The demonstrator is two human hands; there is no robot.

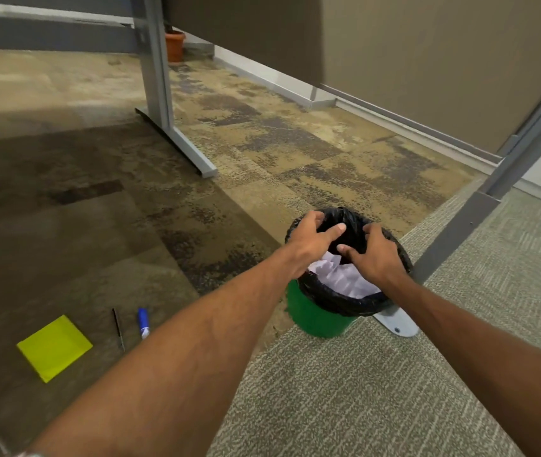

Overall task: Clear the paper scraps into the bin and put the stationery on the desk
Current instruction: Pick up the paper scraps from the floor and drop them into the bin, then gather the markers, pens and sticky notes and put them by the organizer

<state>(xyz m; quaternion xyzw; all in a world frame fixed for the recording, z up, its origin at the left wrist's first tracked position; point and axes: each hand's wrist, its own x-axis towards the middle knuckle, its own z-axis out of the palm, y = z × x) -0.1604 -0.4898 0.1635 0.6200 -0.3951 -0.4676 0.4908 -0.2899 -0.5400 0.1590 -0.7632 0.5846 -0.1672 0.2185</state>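
Both hands over bin [315, 319]: left hand [310, 240] and right hand [376, 255] fingers spread, empty, above paper scraps [341, 278].

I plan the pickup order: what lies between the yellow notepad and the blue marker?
In the head view, a thin dark pen lies on the carpet between the yellow notepad and the blue marker.

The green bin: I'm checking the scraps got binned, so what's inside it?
Inside the green bin, within its black liner, lies crumpled white paper. The left hand and right hand cover the rest; the bottom is hidden.
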